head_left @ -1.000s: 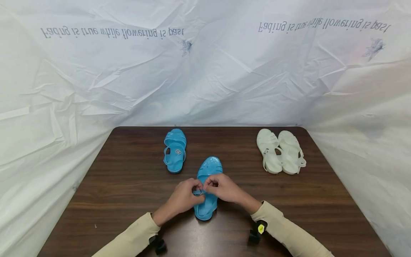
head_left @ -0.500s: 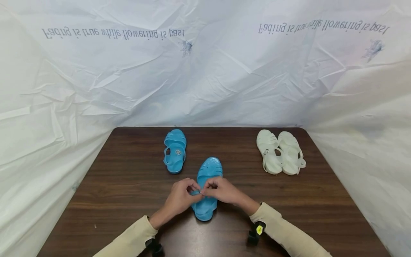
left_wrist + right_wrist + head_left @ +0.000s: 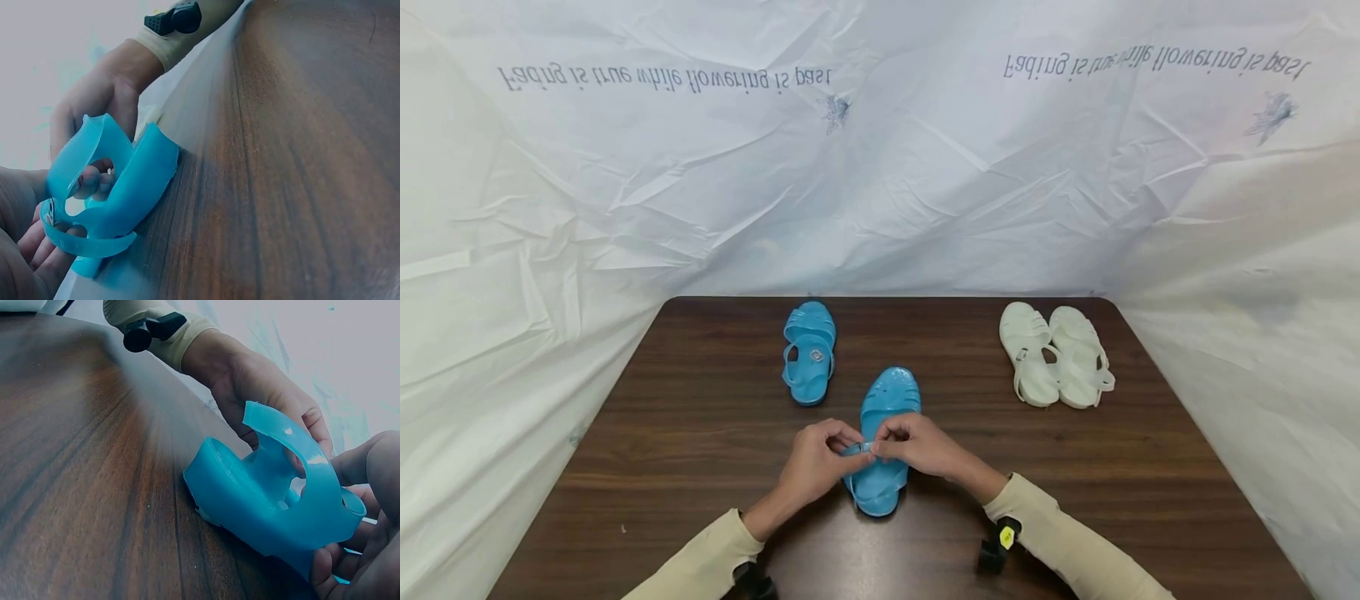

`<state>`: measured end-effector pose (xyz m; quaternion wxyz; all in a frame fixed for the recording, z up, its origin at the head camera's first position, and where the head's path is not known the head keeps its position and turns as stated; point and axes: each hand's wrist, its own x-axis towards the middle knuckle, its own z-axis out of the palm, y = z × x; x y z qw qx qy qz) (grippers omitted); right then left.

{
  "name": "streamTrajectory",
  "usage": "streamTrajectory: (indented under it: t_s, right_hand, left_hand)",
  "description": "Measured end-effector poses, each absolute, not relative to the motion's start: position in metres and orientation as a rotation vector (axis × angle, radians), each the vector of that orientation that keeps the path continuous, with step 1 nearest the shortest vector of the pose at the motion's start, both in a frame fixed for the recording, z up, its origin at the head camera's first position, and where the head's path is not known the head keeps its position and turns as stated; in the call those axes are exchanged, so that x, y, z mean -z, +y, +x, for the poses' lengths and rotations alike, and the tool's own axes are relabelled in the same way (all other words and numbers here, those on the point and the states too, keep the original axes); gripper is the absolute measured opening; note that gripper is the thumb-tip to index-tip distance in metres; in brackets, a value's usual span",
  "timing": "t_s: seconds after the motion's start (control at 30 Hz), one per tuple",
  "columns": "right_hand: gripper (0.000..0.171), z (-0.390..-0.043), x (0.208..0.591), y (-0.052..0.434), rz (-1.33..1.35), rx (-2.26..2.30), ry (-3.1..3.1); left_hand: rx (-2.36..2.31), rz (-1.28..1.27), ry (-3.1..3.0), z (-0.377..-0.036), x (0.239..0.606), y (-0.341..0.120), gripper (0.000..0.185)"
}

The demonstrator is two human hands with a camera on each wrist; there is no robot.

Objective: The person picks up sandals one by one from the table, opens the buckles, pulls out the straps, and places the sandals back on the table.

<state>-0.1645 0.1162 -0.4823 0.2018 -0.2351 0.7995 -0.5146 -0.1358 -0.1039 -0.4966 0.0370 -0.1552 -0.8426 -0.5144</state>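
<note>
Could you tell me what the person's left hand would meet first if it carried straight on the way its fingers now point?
Probably the right hand: the left hand points across the near blue sandal, pinching its strap, and both hands' fingertips almost touch there.

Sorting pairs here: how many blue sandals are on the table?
2. One blue sandal lies near the front, both hands pinching its strap; the other sits farther back, to its left. None seem hidden.
</note>
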Motion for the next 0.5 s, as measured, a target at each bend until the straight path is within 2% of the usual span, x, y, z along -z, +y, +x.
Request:
streamTrajectory:
  t_s: [0.5]
  right_hand:
    - [0.017, -0.165, 0.4823, 0.1257, -0.653, 1.371, 2.431]
  left_hand:
    - [1.702, -0.388, -2.521, -0.1312, 0.5006, -0.109, 0.018]
